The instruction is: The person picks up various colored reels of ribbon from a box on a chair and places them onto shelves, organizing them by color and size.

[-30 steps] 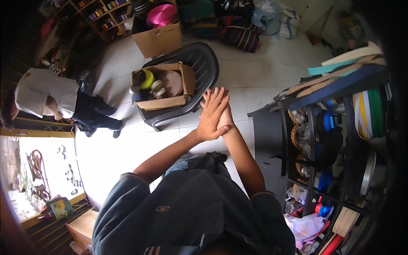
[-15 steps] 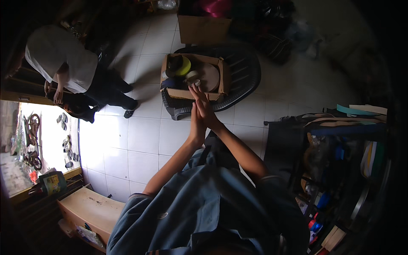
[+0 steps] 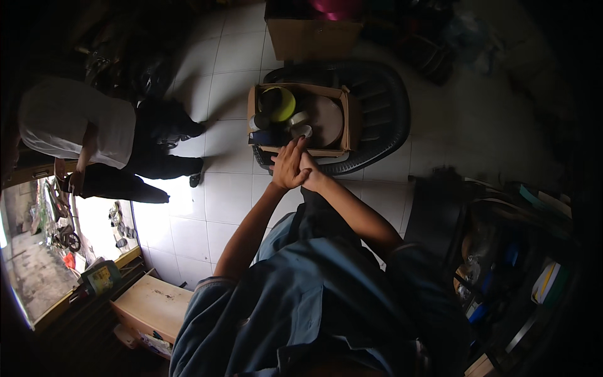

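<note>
My left hand (image 3: 288, 166) lies flat across my right hand (image 3: 310, 176), palm to palm, in front of a cardboard box. The left fingers are stretched out and point away from me. Most of the right hand's fingers are hidden under the left hand; what shows of them looks extended, and nothing is visible between the palms. Just beyond the fingertips, the open cardboard box (image 3: 353, 125) holds a yellow-green roll (image 3: 286, 103), a large pale disc (image 3: 326, 119), a tape roll (image 3: 299, 118) and a clear round piece (image 3: 303, 131).
The box rests on a black plastic chair (image 3: 392, 119). Behind it stands a bigger carton (image 3: 308, 41) with a pink roll (image 3: 335, 6). A person in a white shirt (image 3: 75, 119) bends at the left near a bright doorway. A wooden cabinet (image 3: 154, 305) and a cluttered dark rack (image 3: 509, 251) flank me.
My hands have drawn slightly back from the box and turned, with the left hand now over the right. The view has shifted; the person at left has changed stance.
</note>
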Available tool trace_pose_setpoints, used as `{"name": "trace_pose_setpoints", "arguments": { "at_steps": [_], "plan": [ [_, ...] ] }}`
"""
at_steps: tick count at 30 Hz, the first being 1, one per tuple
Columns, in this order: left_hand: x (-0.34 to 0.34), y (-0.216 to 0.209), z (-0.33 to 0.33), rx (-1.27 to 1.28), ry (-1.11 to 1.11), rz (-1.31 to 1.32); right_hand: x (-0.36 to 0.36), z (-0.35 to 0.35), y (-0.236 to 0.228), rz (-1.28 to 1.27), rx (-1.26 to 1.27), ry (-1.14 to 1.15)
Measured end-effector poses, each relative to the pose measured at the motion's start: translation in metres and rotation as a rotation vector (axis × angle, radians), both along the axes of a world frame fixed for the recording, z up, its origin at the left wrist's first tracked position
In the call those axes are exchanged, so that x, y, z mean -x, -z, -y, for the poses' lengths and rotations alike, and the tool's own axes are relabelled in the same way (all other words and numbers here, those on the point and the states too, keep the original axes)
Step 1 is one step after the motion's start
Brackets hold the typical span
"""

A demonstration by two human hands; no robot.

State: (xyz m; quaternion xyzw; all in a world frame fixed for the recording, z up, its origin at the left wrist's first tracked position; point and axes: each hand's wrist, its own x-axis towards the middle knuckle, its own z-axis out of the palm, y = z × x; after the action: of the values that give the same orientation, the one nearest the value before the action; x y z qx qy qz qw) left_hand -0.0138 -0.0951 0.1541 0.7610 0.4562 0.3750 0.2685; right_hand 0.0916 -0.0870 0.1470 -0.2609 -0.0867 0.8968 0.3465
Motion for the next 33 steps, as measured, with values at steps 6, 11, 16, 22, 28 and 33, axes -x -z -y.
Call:
{"name": "trace_pose_setpoints", "arguments": {
  "at_steps": [6,11,16,22,28,33],
  "plan": [
    [0.012,0.022,-0.066,-0.029,0.131,-0.207,-0.017,-0.049,0.035,-0.008,0.190,-0.011],
    [0.018,0.056,-0.102,0.196,0.181,-0.396,-0.039,-0.073,0.098,-0.188,0.098,-0.067],
    [0.035,0.144,-0.119,0.152,0.173,-0.663,-0.067,-0.088,0.103,0.364,0.027,-0.034],
    [0.062,0.149,-0.199,0.106,-0.261,-0.761,-0.065,-0.110,0.167,0.709,0.206,-0.020],
    [0.078,0.175,-0.222,0.355,-0.249,-0.723,-0.005,-0.163,0.199,1.116,-0.168,0.017],
    [0.069,0.194,-0.209,0.174,-0.093,-0.829,0.017,-0.203,0.229,1.427,-0.379,0.065]
  ]
}}
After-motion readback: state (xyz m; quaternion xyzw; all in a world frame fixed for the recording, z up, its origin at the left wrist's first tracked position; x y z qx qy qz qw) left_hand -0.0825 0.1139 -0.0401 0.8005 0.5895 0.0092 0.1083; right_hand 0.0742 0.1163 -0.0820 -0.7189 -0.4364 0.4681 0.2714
